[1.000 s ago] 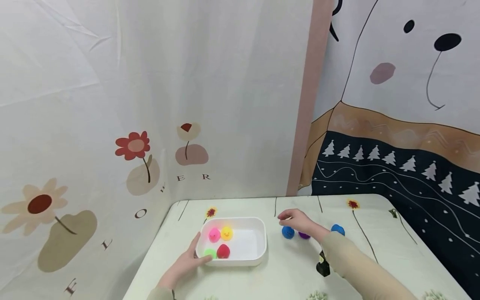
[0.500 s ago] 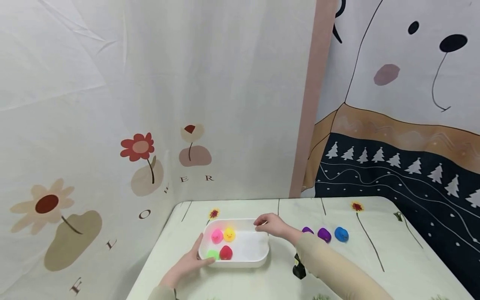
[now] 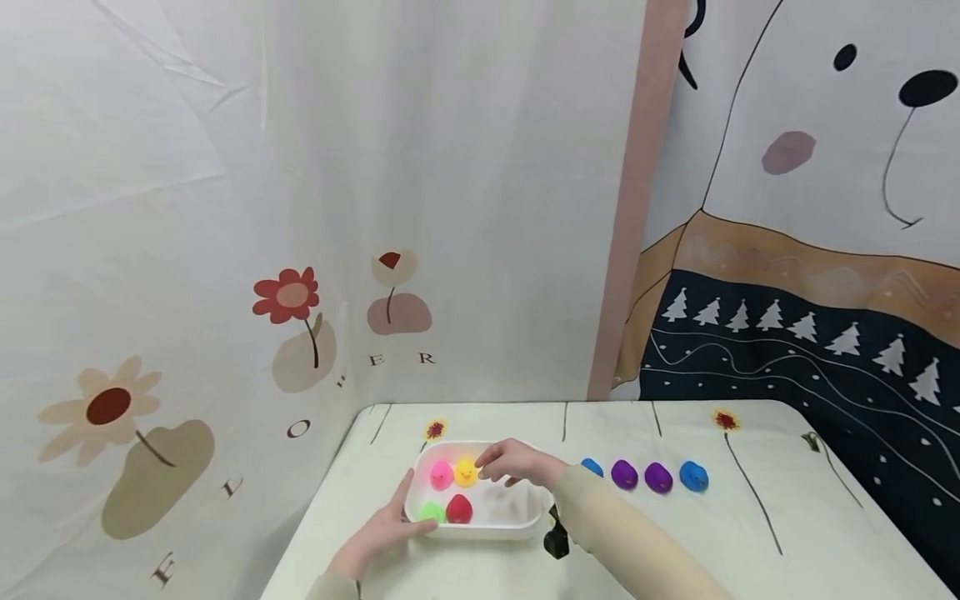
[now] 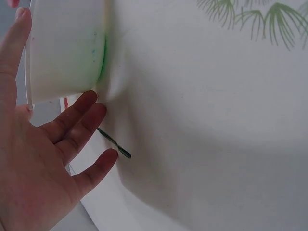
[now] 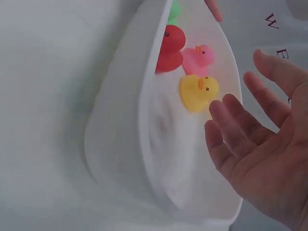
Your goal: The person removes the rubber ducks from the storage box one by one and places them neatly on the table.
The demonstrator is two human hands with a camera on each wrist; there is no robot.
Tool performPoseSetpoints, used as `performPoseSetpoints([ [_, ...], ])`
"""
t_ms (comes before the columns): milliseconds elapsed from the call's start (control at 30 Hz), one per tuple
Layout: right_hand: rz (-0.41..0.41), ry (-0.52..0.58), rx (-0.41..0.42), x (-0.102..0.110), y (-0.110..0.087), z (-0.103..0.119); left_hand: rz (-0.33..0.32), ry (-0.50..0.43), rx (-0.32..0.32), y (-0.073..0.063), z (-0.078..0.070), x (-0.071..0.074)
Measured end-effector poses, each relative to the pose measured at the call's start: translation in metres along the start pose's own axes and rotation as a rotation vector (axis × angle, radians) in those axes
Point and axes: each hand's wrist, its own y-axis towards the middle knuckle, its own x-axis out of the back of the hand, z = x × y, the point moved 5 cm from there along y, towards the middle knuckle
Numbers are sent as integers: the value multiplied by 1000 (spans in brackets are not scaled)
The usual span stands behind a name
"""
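A white tray (image 3: 495,532) stands on the table, holding a pink duck (image 3: 441,475), a yellow duck (image 3: 465,473), a red duck (image 3: 459,509) and a green duck (image 3: 432,512). My left hand (image 3: 382,529) grips the tray's left end, thumb over the front rim and fingers against the outer wall. Above the tray, my right hand (image 3: 521,462) is spread loosely with nothing in it. In the right wrist view its fingertips (image 5: 216,110) are right beside the yellow toy, which is the nearest one.
Right of the tray, a blue duck (image 3: 592,467), two purple ducks (image 3: 624,474) and another blue duck (image 3: 693,477) stand in a row, the first partly behind the right sleeve. A black device (image 3: 557,540) hangs under the right wrist. Printed curtains rise behind the table.
My right hand has moved left from above the row of ducks to above the tray, beside the yellow duck. My left hand keeps its place on the tray. The view has shifted slightly.
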Motion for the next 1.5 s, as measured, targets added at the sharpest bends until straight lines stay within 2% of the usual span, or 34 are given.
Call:
performPoseSetpoints([
  [233,6,65,-54,-18,0,-6,26,-3,-19,-2,-9,-8],
  [333,-5,53,-80,-25,-1,-11,40,1,-35,-2,-14,-11],
  [533,-22,36,-109,-40,1,-10,52,-14,-26,-3,-15,-10],
  [900,-40,-20,-147,-53,4,-7,51,-9,-49,-5,-18,-8],
  [1200,-82,-60,-135,-62,13,-14,43,-17,-31,-9,-17,-4],
  [1500,-67,-85,-104,-66,16,-13,33,-20,-14,-11,-15,-1],
])
